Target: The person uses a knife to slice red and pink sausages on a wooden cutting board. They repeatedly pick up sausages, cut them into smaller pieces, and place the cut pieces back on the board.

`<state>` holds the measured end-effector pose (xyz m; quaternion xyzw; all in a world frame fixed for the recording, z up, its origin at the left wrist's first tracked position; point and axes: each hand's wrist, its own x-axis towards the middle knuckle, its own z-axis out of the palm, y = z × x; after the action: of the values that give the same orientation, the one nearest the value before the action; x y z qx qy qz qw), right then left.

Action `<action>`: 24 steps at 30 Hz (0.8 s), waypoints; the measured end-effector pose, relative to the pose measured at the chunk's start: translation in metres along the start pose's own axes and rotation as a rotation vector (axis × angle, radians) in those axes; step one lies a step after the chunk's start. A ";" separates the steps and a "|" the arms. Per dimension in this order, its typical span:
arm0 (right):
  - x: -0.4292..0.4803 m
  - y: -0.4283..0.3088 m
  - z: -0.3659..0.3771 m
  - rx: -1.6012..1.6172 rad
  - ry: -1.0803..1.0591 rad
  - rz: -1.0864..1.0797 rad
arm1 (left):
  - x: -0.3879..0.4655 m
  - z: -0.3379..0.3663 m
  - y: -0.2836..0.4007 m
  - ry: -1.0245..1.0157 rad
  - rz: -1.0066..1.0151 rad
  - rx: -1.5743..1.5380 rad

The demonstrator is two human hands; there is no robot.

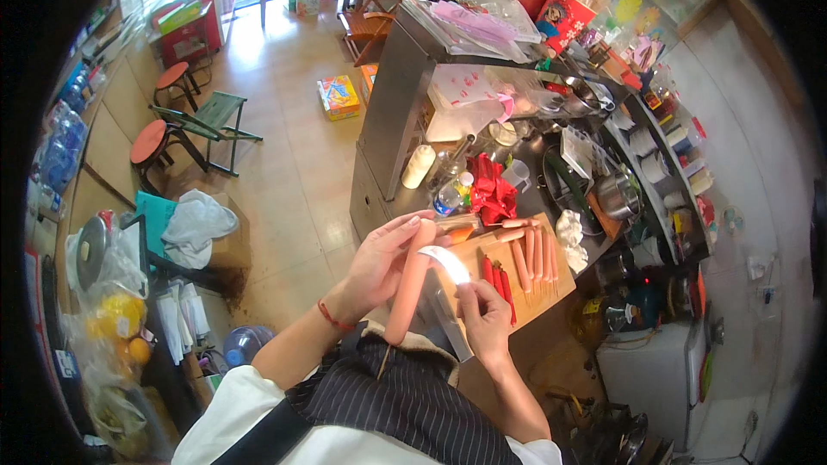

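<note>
My left hand (382, 263) holds a thick pink sausage (411, 284) by its upper end, with a thin wooden skewer (384, 363) sticking out of its lower end. In my right hand (486, 318) is a knife, its shiny curved blade (449, 263) reaching up to the sausage's side near the top. Whether the edge has cut in cannot be told. Beyond my right hand lies a wooden cutting board (555, 297). Several skewered pink sausages (530, 255) rest on it in a row, beside several sausages in red wrappers (497, 281).
Behind the board stand a plastic bottle (447, 197), a cream squeeze bottle (418, 166) and a crumpled red bag (492, 190). A dark pan (554, 171) holds a cucumber. White crumpled wraps (571, 239) lie at the board's right edge. A steel shelf unit (400, 97) rises behind.
</note>
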<state>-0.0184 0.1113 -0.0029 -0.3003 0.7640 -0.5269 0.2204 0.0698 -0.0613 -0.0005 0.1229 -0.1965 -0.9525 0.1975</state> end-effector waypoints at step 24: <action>-0.051 0.004 0.013 -0.095 -0.043 0.052 | 0.000 0.002 0.006 0.028 -0.004 0.034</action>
<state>0.0261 0.1389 -0.0099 -0.3016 0.7908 -0.4776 0.2360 0.0711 -0.0657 0.0035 0.1398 -0.2096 -0.9476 0.1963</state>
